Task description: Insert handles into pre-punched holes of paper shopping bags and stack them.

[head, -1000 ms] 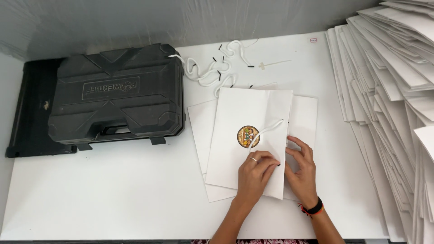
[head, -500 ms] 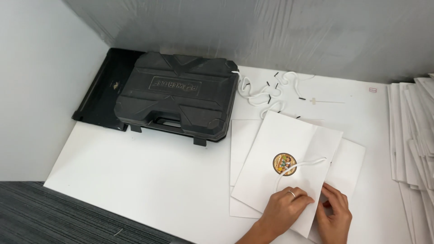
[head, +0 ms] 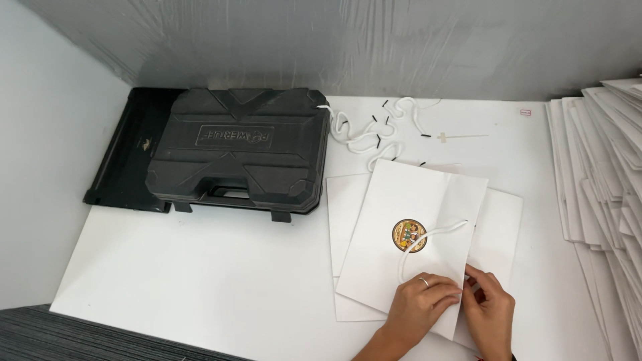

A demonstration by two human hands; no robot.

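A flat white paper bag (head: 414, 200) with a round gold-and-brown sticker (head: 408, 235) lies tilted on top of other white bags (head: 500, 220) on the white table. A white cord handle (head: 428, 235) loops across the sticker toward the bag's lower edge. My left hand (head: 418, 307), a ring on one finger, presses flat on the bag's near end. My right hand (head: 489, 309) pinches the bag's edge next to it, fingers closed where the cord meets the paper.
A black plastic tool case (head: 234, 150) lies on a black tray (head: 124, 154) at the left. Loose white cords (head: 374, 130) with black tips are scattered behind the bags. A fanned stack of white bags (head: 602, 180) fills the right side. Grey carpet (head: 80, 337) shows at bottom left.
The view has swung left and back again, so the case and wall shifted in frame. Both hands stay on the bag's near edge; the bag lies more tilted than a second ago.
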